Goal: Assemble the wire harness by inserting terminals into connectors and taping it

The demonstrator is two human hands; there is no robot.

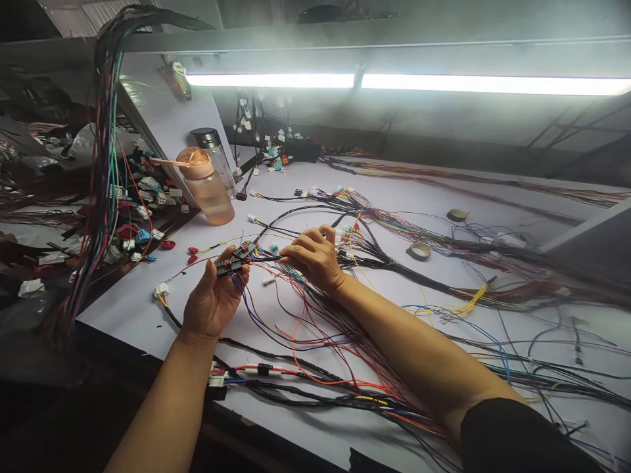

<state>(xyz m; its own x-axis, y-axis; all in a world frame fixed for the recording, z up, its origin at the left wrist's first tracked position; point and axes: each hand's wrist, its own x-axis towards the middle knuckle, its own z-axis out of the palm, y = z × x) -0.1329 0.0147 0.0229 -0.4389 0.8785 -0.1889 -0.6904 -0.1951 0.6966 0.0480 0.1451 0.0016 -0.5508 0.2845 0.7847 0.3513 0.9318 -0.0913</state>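
My left hand is closed around a pair of black connectors, thumb on one side and fingers on the other. Blue and purple wires hang from them beside the palm. To the right, my right hand is closed, its fingertips pinching at a black-wrapped wire bundle that runs toward the connectors. Its exact grip is partly hidden behind the fingers. Loose red wires lie under my right wrist.
A peach water bottle and a dark-lidded bottle stand at the back left. Thick wire harnesses spread over the white table. Two tape rolls, one nearer, lie on the right. Wires hang from the shelf at left.
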